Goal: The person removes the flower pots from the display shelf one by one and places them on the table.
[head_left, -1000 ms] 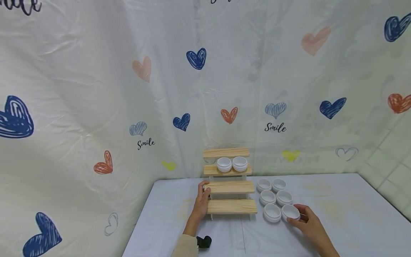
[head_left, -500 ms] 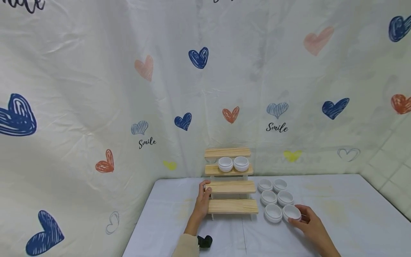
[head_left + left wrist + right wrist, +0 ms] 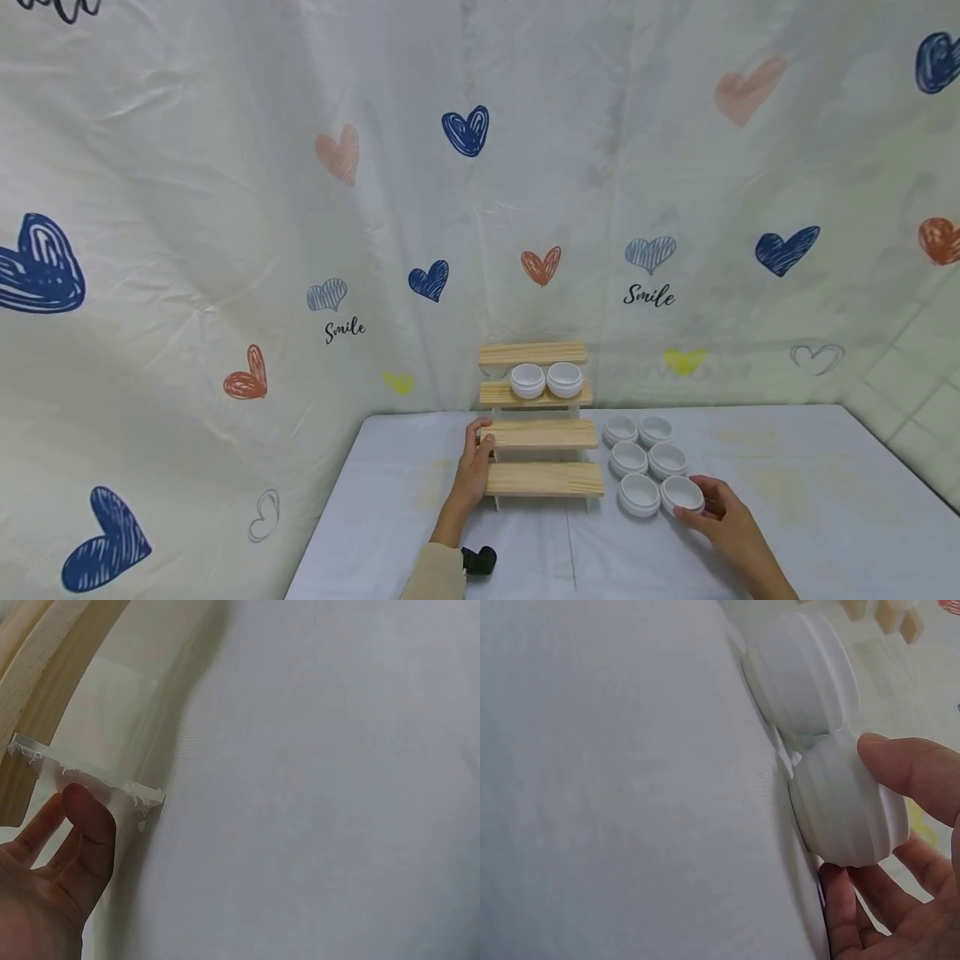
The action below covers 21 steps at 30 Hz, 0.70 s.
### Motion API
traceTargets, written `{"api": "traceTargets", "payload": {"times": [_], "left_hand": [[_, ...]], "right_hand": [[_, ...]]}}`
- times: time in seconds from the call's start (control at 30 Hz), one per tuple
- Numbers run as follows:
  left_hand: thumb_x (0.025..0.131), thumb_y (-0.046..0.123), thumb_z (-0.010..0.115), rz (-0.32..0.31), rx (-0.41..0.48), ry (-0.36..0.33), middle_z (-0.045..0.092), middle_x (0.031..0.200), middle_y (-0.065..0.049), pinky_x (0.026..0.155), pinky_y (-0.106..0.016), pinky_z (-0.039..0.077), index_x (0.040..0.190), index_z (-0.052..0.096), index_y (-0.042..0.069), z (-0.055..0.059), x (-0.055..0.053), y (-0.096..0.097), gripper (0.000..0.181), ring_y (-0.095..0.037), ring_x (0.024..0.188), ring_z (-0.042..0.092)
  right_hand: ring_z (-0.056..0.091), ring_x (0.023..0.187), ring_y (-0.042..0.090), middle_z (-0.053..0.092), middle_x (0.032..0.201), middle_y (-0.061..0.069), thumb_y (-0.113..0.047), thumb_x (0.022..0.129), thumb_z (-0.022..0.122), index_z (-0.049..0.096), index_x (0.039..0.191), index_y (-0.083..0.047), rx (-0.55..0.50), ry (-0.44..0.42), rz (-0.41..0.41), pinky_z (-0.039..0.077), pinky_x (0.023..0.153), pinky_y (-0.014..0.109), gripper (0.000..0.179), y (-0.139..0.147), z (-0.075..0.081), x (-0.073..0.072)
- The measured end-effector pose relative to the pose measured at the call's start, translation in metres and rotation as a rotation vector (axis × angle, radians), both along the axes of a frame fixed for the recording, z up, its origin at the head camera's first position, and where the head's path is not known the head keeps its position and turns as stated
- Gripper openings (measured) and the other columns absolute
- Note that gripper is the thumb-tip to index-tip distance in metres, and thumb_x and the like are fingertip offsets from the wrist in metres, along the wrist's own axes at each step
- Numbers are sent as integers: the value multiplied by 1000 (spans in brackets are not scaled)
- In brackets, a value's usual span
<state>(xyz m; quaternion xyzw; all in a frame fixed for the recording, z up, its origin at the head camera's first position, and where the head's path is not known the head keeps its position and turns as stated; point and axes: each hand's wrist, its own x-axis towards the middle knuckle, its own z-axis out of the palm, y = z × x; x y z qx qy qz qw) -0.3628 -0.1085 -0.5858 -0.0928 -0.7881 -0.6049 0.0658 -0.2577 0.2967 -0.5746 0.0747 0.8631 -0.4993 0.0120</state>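
A tiered display stand [image 3: 542,433] with several wooden shelves and clear supports stands at the back of the table. My left hand [image 3: 472,471] grips its left side at a middle shelf; in the left wrist view, the thumb and fingers of that hand [image 3: 56,874] are by a clear support [image 3: 90,772]. Two small white bowls [image 3: 546,381] sit side by side on the second shelf from the top. Right of the stand, several more white bowls [image 3: 628,460] form two columns. My right hand [image 3: 720,517] holds the nearest right bowl [image 3: 847,802] between thumb and fingers, upright on the cloth.
A white cloth covers the table [image 3: 810,500]. Behind it hangs a white curtain [image 3: 555,192] printed with hearts. A small black object [image 3: 480,561] lies beside the left sleeve [image 3: 435,573]. Pale tiled wall [image 3: 915,400] shows at the right.
The view shifts slightly as the head moves. Both hands stay where they are, the left at the stand and the right on the bowl.
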Motion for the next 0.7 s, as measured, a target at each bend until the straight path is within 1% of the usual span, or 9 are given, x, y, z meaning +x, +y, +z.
{"api": "traceTargets", "payload": {"times": [0.1, 0.27, 0.33, 0.4, 0.47, 0.53, 0.57, 0.6, 0.7], "left_hand": [[112, 40, 36, 0, 4, -4, 54, 139, -10, 94, -39, 44, 147, 39, 24, 4, 1, 1, 39, -26, 114, 55], [112, 30, 37, -23, 16, -39, 54, 139, -14, 94, -42, 44, 147, 40, 17, 21, 9, 0, 38, -29, 114, 54], [112, 33, 36, -15, 10, -26, 52, 142, -13, 96, -44, 45, 147, 40, 18, 19, 11, 1, 38, -29, 118, 54], [112, 35, 36, -13, 20, -21, 49, 148, -12, 100, -50, 44, 147, 39, 20, 17, 12, 2, 38, -32, 125, 52], [113, 36, 34, -23, 18, -9, 45, 154, -11, 105, -54, 43, 148, 38, 19, 21, 16, 3, 39, -34, 133, 48], [113, 33, 34, -43, 22, -16, 41, 158, -12, 109, -57, 40, 149, 37, 15, 27, 20, 2, 40, -36, 139, 44], [113, 31, 34, -52, 30, -24, 40, 158, -12, 111, -59, 38, 149, 37, 14, 32, 23, 2, 40, -38, 142, 42], [113, 30, 34, -59, 29, -27, 40, 158, -13, 112, -59, 37, 149, 37, 13, 38, 25, 1, 40, -38, 142, 41], [113, 33, 35, -50, 32, -21, 42, 157, -13, 111, -59, 38, 148, 40, 17, 37, 24, 1, 39, -37, 141, 43]], "right_hand": [[48, 95, -13, 49, 146, 29, -39, 90, 79, 35, 152, 0, -3, -4, -4, 49, 80, 14, 85, 0, 0, -1], [48, 95, -14, 49, 147, 28, -40, 90, 79, 34, 152, 0, -12, -11, -8, 49, 80, 14, 87, 0, -1, -1], [48, 96, -14, 48, 147, 29, -39, 90, 79, 34, 152, 0, -9, -10, -5, 49, 80, 13, 87, 0, -2, -1], [56, 103, -3, 46, 149, 31, -39, 90, 78, 33, 153, 1, -6, -11, -2, 49, 80, 14, 87, 1, -2, -1], [61, 114, 15, 43, 151, 33, -42, 92, 76, 31, 153, 1, 1, -18, 2, 48, 79, 14, 88, 2, 1, -1], [58, 126, 35, 40, 153, 34, -46, 94, 73, 29, 154, 2, 3, -26, -3, 48, 79, 16, 88, 2, 4, -1], [52, 132, 43, 39, 153, 34, -47, 95, 71, 28, 155, 2, 0, -28, -8, 47, 79, 16, 88, 2, 6, 0], [48, 135, 46, 38, 153, 34, -48, 96, 69, 28, 155, 2, 0, -26, -15, 46, 79, 16, 88, 2, 8, 0], [46, 136, 45, 40, 153, 30, -48, 97, 66, 29, 154, 2, 4, -1, -46, 43, 79, 12, 84, -1, 13, 2]]}}
